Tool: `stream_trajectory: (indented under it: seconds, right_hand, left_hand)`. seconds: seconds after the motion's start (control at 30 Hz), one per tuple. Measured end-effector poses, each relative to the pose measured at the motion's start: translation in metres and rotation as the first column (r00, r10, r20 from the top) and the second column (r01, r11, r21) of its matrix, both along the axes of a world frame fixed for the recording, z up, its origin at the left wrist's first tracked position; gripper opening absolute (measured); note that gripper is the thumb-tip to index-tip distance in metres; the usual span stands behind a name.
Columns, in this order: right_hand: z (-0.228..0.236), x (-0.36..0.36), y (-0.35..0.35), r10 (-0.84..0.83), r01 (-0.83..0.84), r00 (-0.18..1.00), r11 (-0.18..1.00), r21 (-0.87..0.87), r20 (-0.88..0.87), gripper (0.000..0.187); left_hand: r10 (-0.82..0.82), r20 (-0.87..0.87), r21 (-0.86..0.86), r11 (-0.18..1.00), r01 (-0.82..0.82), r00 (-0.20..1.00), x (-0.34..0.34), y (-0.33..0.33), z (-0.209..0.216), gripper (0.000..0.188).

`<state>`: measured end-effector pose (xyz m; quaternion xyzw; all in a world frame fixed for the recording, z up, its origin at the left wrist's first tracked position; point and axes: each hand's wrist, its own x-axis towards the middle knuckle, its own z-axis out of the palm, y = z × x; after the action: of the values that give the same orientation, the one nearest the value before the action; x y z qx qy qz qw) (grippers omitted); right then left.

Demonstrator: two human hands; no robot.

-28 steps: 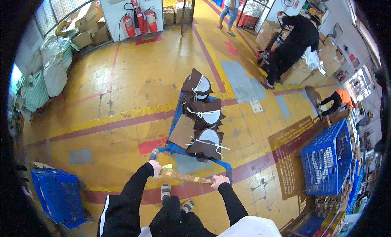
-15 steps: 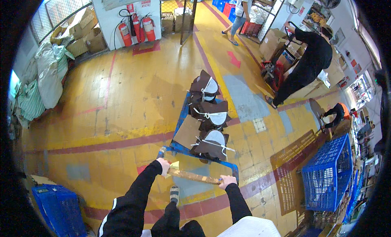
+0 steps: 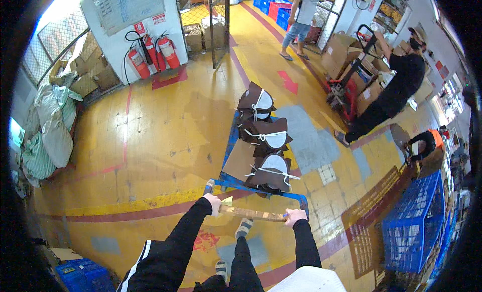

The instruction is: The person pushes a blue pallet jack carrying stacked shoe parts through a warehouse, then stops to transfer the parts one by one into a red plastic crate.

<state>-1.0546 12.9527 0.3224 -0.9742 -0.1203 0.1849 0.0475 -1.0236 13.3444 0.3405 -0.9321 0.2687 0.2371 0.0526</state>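
A blue platform cart stands in front of me, its handle bar wrapped in brown tape. My left hand grips the bar's left end, beside a small pale yellow paper. Around the right end my right hand is closed. On the cart's deck lie three bundles of dark brown pieces tied with white string: a far bundle, a middle bundle and a near bundle. Pale rounded pieces show on top of them. A flat cardboard sheet lies left of the bundles.
Ahead to the right, a person in black holds a red pallet jack by stacked cartons. Another person stands farther off. Blue crates are at right, a blue bin at lower left, white sacks and fire extinguishers at left.
The cart and both hands appear farther right and slightly lower in view. My feet have stepped. The person with the pallet jack has shifted right and turned; the far person has moved nearer.
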Motion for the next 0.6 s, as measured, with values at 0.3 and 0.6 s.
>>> stream_trajectory:
  seconds: [0.3,0.6]
  right_hand:
    - [0.022,0.207,-0.046,0.012,-0.012,1.000,0.999,-0.048,-0.012,0.028]
    - [0.060,0.421,-0.075,-0.087,0.084,0.996,0.990,-0.110,-0.022,0.025]
  left_hand:
    - [0.069,-0.051,0.027,0.997,-0.068,0.996,0.187,-0.047,0.029,0.024]
    - [0.014,-0.135,-0.006,1.000,-0.015,0.991,0.399,-0.084,0.044,0.023]
